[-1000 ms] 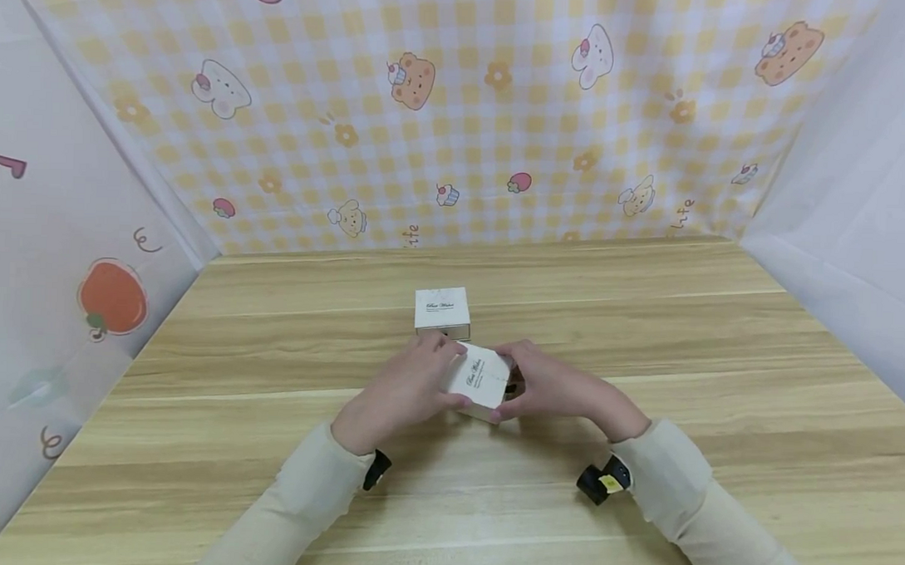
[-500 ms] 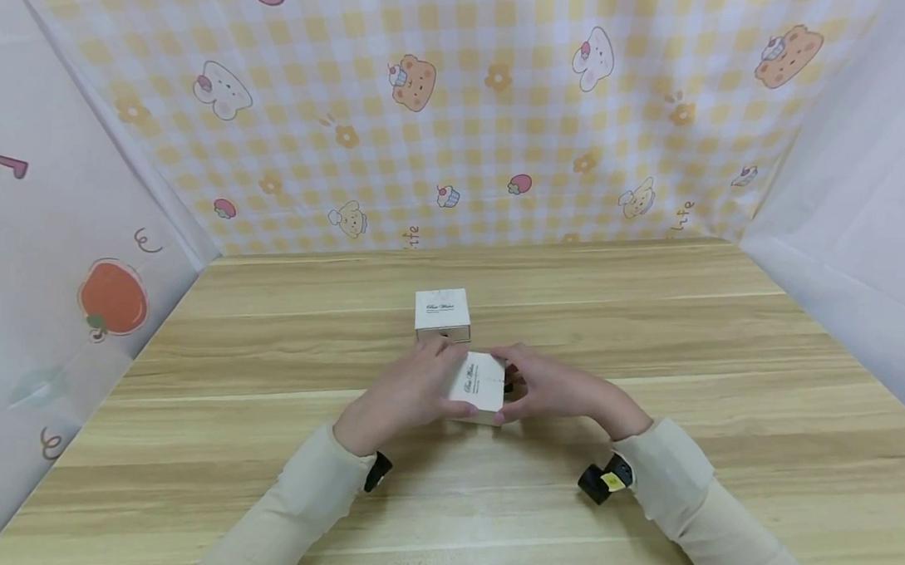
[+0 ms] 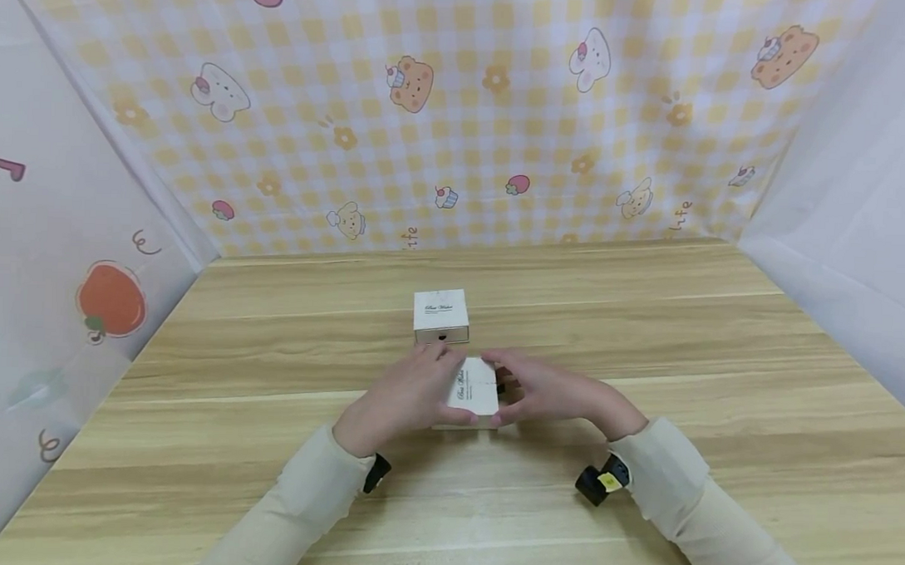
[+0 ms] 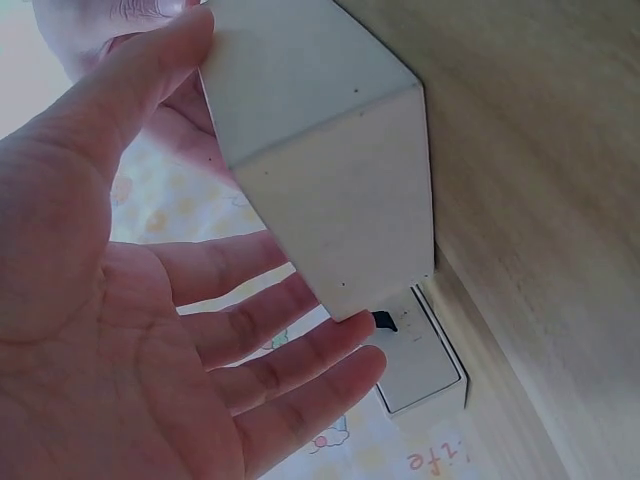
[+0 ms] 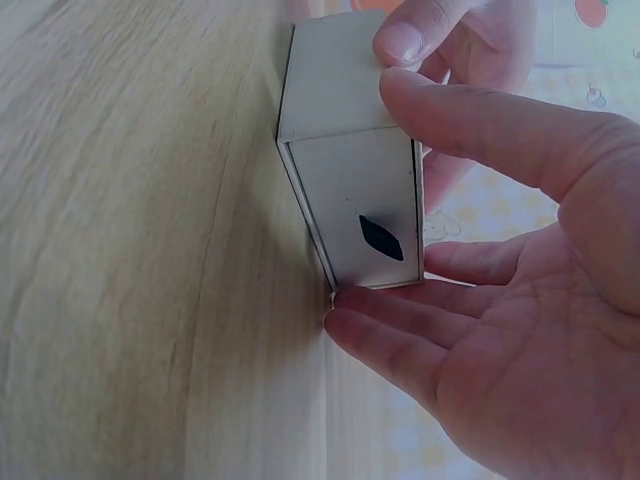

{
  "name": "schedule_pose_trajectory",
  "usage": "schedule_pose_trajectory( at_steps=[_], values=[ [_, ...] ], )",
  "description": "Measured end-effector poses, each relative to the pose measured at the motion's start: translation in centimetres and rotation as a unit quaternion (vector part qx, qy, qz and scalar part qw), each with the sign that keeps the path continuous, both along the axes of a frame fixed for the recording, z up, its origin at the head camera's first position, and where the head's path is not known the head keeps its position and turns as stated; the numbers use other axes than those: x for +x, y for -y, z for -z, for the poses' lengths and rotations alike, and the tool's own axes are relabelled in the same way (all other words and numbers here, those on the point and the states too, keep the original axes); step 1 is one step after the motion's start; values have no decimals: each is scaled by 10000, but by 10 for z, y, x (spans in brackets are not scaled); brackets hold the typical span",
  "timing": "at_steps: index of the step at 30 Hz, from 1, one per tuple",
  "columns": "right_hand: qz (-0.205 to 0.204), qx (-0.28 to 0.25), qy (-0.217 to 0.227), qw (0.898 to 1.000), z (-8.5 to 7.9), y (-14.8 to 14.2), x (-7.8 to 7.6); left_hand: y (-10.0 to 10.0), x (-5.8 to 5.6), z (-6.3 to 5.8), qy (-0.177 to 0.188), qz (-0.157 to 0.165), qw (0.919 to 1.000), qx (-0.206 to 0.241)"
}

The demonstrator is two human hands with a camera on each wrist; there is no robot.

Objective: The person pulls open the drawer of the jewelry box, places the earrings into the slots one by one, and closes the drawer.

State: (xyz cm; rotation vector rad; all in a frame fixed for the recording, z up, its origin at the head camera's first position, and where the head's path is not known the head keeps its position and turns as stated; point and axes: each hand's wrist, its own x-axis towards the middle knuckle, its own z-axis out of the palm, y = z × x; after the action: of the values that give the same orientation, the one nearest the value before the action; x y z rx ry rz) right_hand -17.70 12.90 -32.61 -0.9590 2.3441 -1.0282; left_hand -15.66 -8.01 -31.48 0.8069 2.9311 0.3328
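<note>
Both hands are around a small white drawer box [image 3: 476,387] with black script on its lid, low at the middle of the table. My left hand [image 3: 404,393] holds its left end, thumb at the near side and fingertips at the far side. At the opposite end, my right hand [image 3: 553,390] grips the box in the same way. The right wrist view shows a black pull tab [image 5: 381,238] on the drawer front, facing the right palm. Just behind stands a second matching box [image 3: 441,309], its own tab facing forward, touched by neither hand.
The wood-grain table [image 3: 646,322] runs back to a checked cloth backdrop [image 3: 496,118]. White cloth walls [image 3: 43,218] rise at both sides. A small black wrist camera [image 3: 601,480] sits under the right sleeve.
The held box has turned from a slant to nearly square and shifted slightly left and toward me. Both hands keep their hold. The rear box stays put.
</note>
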Motion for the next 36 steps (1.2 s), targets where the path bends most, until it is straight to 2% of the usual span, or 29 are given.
schedule_pose_trajectory(
  at_steps=[8, 17, 29, 36],
  values=[
    [-103, 37, -91, 9999, 0, -1, 0, 0, -1, 1, -70, 15, 9999, -140],
    [-126, 97, -60, 9999, 1, -1, 0, 1, -2, 0, 45, 0, 9999, -99],
    [-116, -9, 196, 9997, 0, -1, 1, 0, -3, 1, 291, 141, 9993, 195],
    [-63, -53, 356, 9993, 1, 0, 0, -1, -3, 1, 302, 287, 9986, 320]
  ],
)
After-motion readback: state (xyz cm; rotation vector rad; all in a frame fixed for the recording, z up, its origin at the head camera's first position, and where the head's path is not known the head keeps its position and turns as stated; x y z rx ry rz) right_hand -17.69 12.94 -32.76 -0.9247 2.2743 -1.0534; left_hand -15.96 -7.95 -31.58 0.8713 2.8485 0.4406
